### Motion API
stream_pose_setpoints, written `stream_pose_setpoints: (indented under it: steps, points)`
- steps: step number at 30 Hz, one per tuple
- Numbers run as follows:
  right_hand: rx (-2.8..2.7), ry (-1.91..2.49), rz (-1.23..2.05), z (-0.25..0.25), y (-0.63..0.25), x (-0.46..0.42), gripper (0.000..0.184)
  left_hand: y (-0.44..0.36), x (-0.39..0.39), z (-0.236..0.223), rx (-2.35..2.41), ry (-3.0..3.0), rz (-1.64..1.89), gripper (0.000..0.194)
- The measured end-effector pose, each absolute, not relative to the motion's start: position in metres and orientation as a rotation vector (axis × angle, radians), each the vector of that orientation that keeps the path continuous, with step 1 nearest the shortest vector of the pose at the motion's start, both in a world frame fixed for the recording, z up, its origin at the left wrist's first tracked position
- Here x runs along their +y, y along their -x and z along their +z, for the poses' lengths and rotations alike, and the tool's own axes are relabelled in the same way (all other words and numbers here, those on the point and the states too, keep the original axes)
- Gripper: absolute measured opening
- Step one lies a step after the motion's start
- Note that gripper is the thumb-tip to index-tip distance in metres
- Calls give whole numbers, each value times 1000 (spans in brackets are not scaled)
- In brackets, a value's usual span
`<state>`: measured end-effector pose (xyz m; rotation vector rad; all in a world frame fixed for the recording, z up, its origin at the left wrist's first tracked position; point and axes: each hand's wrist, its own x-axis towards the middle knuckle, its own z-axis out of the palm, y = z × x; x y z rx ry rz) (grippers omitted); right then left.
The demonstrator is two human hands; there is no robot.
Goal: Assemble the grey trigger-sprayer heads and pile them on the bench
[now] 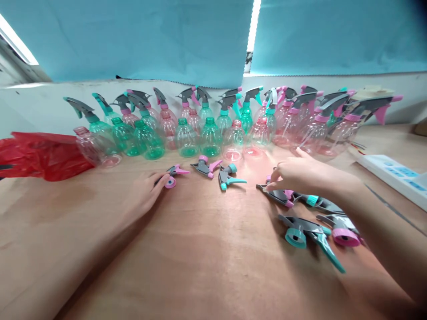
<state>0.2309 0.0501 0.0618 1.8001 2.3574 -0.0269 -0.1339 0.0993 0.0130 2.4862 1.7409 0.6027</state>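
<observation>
A grey plastic trigger spray head with an aqua collar and lever (224, 177) is lying on the brown wooden table (200, 258), with everything else sitting around it. Left of it, past a grey plastic spray head with pink fittings (203, 167), the left hand (154, 193) is pinching a slim pink-and-grey plastic spray head (170, 183), thumb and fingers together on its grey end, perhaps because that narrow part is offering an easy hold while the pink lever is jutting out. Right of the aqua-collared head, the right hand (295, 175) is bending over a dark grey spray head with a pink nozzle (280, 197); its fingertips are seemingly touching the grey end, but I cannot tell whether they are clamping it or only resting there (the hand is hiding much of the contact). Farther right and closer to the person, a large aqua-and-grey spray head (300, 235) is lying sideways, likely because its shape is giving it no base. Behind the landmark, translucent green (210, 142) and pink plastic bottles (232, 144) are standing upright on their bases, some open-necked, others wearing spray heads.
</observation>
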Motion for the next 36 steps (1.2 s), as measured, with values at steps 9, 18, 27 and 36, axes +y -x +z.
stream_pose_setpoints:
  steps: [9,18,27,36]
  points:
    - [2738,-1720,-129,64,-207,49,37,118,49,23,1585,-2590,606,32]
    - [2994,-1604,-131,27,-157,70,61,66,55,12,1486,-2507,569,45]
    - [3027,-1471,-226,9,-127,92,77,105,33,12,1199,-2632,455,48]
    - [3083,-1250,-434,24,-126,57,68,143,17,7,1472,-2539,454,62]
